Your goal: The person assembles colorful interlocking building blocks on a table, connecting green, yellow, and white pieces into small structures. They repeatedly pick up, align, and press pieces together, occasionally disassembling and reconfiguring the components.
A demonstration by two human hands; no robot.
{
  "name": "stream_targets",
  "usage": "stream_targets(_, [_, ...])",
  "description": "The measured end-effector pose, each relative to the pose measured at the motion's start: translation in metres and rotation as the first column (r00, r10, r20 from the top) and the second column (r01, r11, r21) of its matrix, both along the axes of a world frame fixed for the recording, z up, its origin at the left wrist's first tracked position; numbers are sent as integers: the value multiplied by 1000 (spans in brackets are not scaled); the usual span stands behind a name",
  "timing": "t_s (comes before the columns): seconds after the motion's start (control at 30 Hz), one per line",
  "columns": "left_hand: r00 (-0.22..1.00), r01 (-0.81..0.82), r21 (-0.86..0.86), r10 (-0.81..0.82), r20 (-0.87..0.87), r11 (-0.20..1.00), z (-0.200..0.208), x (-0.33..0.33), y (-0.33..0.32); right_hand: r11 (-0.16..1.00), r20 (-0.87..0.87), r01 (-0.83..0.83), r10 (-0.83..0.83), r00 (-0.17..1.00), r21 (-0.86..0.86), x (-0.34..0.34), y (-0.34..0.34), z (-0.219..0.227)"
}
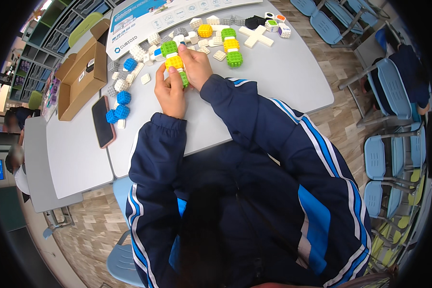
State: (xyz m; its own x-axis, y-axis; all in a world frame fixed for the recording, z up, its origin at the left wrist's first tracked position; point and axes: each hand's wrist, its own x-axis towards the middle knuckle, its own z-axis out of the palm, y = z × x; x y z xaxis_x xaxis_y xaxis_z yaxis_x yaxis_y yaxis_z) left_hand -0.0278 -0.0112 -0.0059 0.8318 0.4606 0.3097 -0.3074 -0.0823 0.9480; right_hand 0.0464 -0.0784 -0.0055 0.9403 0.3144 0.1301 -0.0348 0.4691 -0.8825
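Both of my hands grip one stack of studded toy blocks (174, 62), green at each end and yellow in between, joined by white pieces. My left hand (171, 96) pinches its lower part with thumb and fingers. Around the right side of the stack my right hand (197, 68) is closed, thumb near the upper green block. A similar green, yellow and green block stack (231, 44) lies to the right on the table. Beyond it is a white cross-shaped piece (256, 37). A loose yellow block (205, 30) sits behind my right hand.
On the grey-white table (278, 72) lie several blue blocks (124, 98) and scattered white and grey pieces. A phone (101, 120), an open cardboard box (84, 77) and a large printed white box (144, 36) stand left and far. Small cubes (283, 31) sit far right; blue chairs (393, 91) stand beyond.
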Motion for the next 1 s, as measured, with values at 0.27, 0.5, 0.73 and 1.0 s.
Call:
stream_targets(0.27, [1000, 7, -31, -7, 12, 1000, -3, 2, 2, 999, -32, -42, 42, 999, 20, 2, -1, 0])
stream_targets(0.5, [999, 28, -49, -30, -43, 998, 1, 1, 0, 998, 22, -8, 10, 1000, -56, 6, -1, -3])
stream_targets(0.73, [999, -20, 168, 27, -38, 986, 0, 2, 12, 883, 496, 242, -12, 868, -402, 2, -10, 1])
stream_targets(1.0, [988, -123, -11, 123, 95, 992, 2, 3, 9, 772, 667, 332, 154, 729, -542, -23, -13, 11])
